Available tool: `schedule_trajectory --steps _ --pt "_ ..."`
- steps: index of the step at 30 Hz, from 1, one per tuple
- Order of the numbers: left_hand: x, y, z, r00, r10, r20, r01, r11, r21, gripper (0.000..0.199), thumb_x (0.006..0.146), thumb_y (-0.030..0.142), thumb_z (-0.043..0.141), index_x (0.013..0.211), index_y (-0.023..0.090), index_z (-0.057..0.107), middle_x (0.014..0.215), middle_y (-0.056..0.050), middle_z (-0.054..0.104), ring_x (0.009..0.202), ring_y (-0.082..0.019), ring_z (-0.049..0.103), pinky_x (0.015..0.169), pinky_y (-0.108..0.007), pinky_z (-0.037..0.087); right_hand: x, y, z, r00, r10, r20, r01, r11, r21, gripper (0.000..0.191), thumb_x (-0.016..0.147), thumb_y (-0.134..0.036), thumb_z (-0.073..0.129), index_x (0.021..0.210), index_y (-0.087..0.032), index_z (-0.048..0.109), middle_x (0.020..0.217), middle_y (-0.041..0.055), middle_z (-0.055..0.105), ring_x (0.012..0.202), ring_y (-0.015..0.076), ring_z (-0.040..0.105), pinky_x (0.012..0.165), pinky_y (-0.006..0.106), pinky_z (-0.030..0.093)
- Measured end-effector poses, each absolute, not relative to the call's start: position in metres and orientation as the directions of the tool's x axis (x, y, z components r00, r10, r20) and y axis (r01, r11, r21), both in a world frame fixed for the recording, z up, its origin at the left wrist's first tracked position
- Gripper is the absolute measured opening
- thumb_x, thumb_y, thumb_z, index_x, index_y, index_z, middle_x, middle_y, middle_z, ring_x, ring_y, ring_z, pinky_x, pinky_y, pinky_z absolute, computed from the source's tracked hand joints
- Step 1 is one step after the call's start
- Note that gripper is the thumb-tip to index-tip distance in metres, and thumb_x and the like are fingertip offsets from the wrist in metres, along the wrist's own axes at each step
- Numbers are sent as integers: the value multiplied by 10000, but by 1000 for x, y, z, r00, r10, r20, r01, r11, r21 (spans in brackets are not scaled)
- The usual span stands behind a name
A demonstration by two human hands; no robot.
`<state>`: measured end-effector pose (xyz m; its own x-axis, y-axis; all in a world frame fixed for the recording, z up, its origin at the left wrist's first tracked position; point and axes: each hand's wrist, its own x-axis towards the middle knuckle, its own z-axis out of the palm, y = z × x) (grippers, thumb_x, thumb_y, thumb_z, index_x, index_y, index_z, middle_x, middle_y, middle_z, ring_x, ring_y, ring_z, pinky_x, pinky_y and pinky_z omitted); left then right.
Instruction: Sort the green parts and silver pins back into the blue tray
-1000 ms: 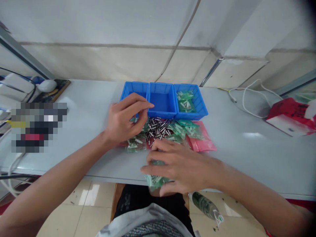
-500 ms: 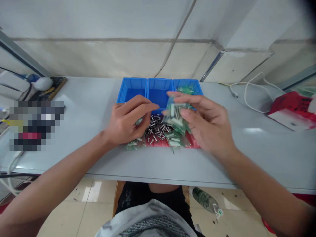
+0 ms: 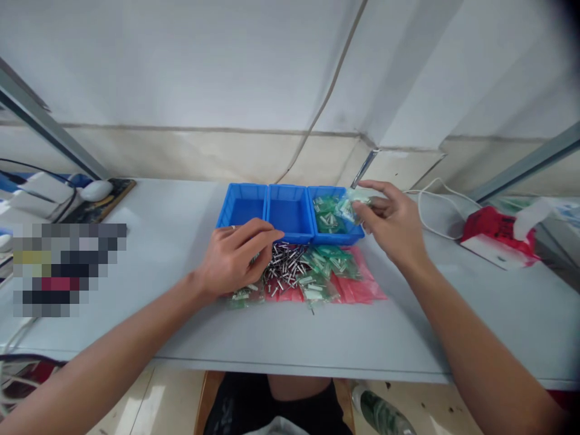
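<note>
Two legs in black shorts (image 3: 235, 411) show at the bottom centre of the frame, with a plastic bottle (image 3: 383, 415) to their right on the tiled floor (image 3: 167, 402). Above them runs the front edge of a pale grey table (image 3: 272, 338). At the centre, pink plastic bags (image 3: 365, 289) lie on it, bearing a loose heap of screw-like metal fasteners (image 3: 285, 266) and several green-tinted clear packets (image 3: 315, 289). The left hand (image 3: 235, 257) is at the heap's left side, fingers curled and thumb close to the index finger; whether it pinches anything cannot be told. Right of centre, the right hand (image 3: 394, 223) has its thumb and fingers clamped on one green-tinted packet (image 3: 350, 206), seen over the right side of the rightmost blue bin (image 3: 339, 240). More packets (image 3: 327, 220) lie inside that bin; whether the held one touches them is unclear. A middle blue bin (image 3: 290, 211) and a left blue bin (image 3: 244, 210) complete the row. At the right of the frame sits a red tissue pack (image 3: 484, 229), near a looped white cable (image 3: 420, 211). Another cable (image 3: 335, 78) slants down the white wall (image 3: 203, 66) at the top.
</note>
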<state>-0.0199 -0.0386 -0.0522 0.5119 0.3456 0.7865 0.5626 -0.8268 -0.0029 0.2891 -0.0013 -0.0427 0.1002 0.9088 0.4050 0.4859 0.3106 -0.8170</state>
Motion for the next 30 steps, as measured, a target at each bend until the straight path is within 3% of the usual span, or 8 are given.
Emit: schedule_trajectory --steps 5,8,11,16,19,22,27,30 --pt "-19 -39 -53 538 326 778 577 -815 -58 254 920 63 604 1129 183 686 998 -38 778 704 -89 707 537 -206 488 285 5 -51 75 887 456 593 328 -736 376 885 -405 727 1200 -202 754 823 40 756 637 177 639 605 331 533" --pt "-19 -39 -53 543 310 781 574 -816 -75 254 913 58 609 1122 182 683 988 -38 779 707 -95 714 536 -210 496 289 8 -51 -17 788 616 772 402 -493 303 934 -380 677 1175 -231 784 1145 103 786 948 264 698 763 419 573" --pt "-20 -38 -54 526 327 785 593 -803 -62 264 898 54 616 1115 186 691 992 -35 774 713 -99 709 552 -219 501 293 7 -47 -137 700 701 813 483 -324 209 983 -308 628 1060 -236 809 1077 89 805 995 281 688 799 447 571" --pt "-22 -36 -52 331 411 849 619 -774 133 225 870 43 628 1024 178 721 947 -33 750 664 -78 631 572 -210 486 265 -19 -45 -409 457 790 583 797 -159 164 940 -156 668 1037 -231 777 961 53 808 870 238 680 808 442 574" --pt "-22 -35 -49 216 474 854 608 -749 263 219 872 34 612 991 172 734 910 -30 731 646 -73 588 579 -204 483 228 -52 -52 -692 296 658 340 938 -64 326 936 -210 692 1261 -217 713 1202 85 776 1101 276 670 912 467 581" --pt "-22 -34 -48 167 500 850 616 -726 306 208 880 44 603 971 171 742 908 -31 728 637 -71 575 588 -209 489 198 -83 -64 -876 233 423 293 952 83 542 977 -214 651 1506 -279 549 1493 138 623 1370 308 568 1079 505 518" --pt "-22 -34 -50 189 482 856 640 -721 265 196 888 63 604 966 176 744 908 -32 738 636 -74 588 581 -212 486 184 -104 -78 -885 19 466 171 943 286 316 990 -215 610 1264 -90 705 1220 207 766 1210 326 702 1066 476 524" --pt "-21 -35 -51 206 486 849 657 -712 249 184 904 86 597 959 185 742 910 -31 743 632 -75 592 582 -212 492 181 -103 -83 -865 48 500 223 929 296 417 995 -259 629 1384 -108 633 1311 226 728 1210 319 707 1044 474 535"
